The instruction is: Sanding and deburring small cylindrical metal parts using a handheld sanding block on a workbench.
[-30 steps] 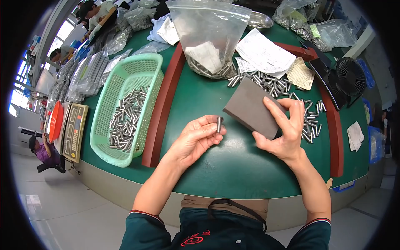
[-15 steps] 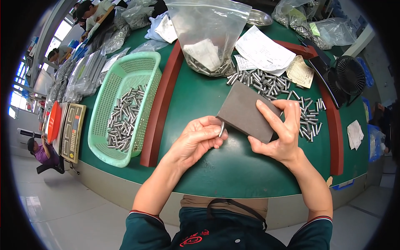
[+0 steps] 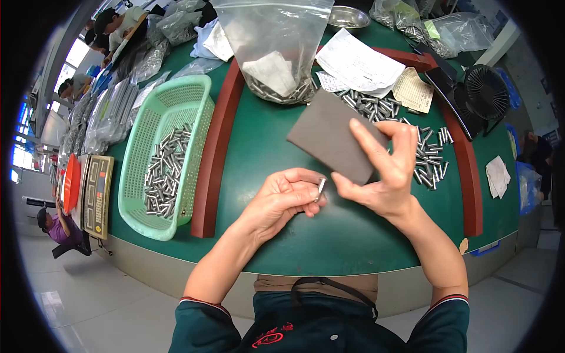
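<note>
I'm seeing my right hand [image 3: 382,182] lifting the grey abrasive pad [image 3: 332,141] higher than a second ago, tilting it up off the table, while my left hand [image 3: 282,200] is bringing the small metal pin [image 3: 321,187] between its fingertips closer to the pad's lower edge.

The left hand [image 3: 281,200] pinches a small metal pin [image 3: 321,187] between thumb and fingertips, and the pin stands almost upright. The right hand [image 3: 382,176] holds a grey flat pad [image 3: 329,134] tilted above the green table [image 3: 329,235], with the fingers on its right edge. The pin tip is just beside the lower edge of the pad. Behind the pad, loose metal pins [image 3: 424,156] lie spread on the table. To the left, past a red-brown rail [image 3: 213,159], a green plastic basket [image 3: 194,100] holds more pins. A clear plastic bag [image 3: 276,41] stands at the far side, next to some papers [image 3: 359,62] and a small black fan [image 3: 485,94].
</note>
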A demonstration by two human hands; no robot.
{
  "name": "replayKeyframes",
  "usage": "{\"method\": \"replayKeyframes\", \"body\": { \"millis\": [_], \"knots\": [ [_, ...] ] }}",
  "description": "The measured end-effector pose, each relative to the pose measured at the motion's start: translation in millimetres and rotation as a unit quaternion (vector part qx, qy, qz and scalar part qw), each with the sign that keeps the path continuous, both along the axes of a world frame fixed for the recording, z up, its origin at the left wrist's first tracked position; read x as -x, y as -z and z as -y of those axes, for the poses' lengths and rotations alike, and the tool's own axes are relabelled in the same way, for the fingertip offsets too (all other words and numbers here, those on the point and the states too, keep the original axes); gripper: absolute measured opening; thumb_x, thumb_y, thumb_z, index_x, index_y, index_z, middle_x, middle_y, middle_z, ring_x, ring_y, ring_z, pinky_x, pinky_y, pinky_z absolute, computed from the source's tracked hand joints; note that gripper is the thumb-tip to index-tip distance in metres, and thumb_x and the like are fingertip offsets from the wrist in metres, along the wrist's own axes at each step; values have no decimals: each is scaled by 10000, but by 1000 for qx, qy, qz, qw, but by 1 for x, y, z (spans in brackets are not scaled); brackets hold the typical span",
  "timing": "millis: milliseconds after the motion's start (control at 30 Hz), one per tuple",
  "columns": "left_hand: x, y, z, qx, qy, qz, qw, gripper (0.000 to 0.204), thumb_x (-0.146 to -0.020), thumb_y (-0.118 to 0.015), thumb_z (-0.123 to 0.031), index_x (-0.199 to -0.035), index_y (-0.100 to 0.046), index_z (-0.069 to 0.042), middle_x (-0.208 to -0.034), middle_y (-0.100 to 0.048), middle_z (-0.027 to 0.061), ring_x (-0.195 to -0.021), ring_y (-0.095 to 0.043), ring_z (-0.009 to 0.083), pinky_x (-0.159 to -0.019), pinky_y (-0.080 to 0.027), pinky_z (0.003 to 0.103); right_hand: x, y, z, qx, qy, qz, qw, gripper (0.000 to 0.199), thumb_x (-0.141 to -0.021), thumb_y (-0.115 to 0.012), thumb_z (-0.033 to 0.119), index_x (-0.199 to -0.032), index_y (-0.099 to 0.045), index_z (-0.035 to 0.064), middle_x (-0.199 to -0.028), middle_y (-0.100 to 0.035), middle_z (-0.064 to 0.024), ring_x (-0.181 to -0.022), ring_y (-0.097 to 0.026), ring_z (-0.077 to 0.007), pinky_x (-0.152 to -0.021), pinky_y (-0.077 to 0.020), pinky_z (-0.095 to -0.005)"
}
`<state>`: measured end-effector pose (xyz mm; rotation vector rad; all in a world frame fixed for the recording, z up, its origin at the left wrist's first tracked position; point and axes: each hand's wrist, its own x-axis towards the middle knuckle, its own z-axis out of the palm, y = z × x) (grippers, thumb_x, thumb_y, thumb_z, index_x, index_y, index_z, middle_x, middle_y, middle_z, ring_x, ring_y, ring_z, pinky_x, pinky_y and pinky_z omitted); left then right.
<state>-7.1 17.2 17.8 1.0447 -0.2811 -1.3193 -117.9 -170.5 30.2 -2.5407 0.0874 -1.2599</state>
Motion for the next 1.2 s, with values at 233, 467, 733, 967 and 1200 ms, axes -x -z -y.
{"method": "replayKeyframes", "body": {
  "millis": [233,467,733,967,1200],
  "knots": [
    [-7,1,-2,2,-80,-12,997,274,-867,-672,-103,-1107,-602,9,-797,-590,88,-652,-547,120,-622,-436,225,16,8,14,-8,8,-14,1000,724,-471,-814,263,-1151,-671,61,-938,-499,-118,-843,-455,-275,-748,-364,-388],
    [-13,7,-6,39,-74,-41,996,269,-873,-655,-66,-1118,-594,28,-878,-674,126,-724,-632,137,-695,-536,248,14,10,10,-4,-15,-40,999,737,-460,-816,287,-1146,-672,60,-945,-496,-123,-839,-460,-275,-744,-359,-390],
    [-5,2,-1,9,-68,-6,998,267,-853,-684,-68,-1084,-597,35,-882,-677,125,-717,-635,137,-682,-529,239,5,8,1,14,-54,-23,998,713,-469,-798,302,-1144,-673,110,-957,-509,-115,-822,-472,-270,-732,-351,-389],
    [-5,0,-6,24,-99,-1,995,262,-841,-692,-48,-1071,-606,43,-848,-679,108,-688,-630,132,-651,-509,240,15,5,1,7,-51,-42,998,687,-500,-795,308,-1146,-673,106,-945,-510,-107,-840,-474,-270,-726,-350,-391],
    [-3,1,1,22,-39,45,998,271,-854,-691,-46,-1106,-610,11,-876,-690,130,-706,-634,117,-673,-519,234,4,3,15,3,34,2,999,703,-489,-822,270,-1149,-672,79,-966,-509,-123,-854,-471,-286,-758,-385,-401]
  ]
}}
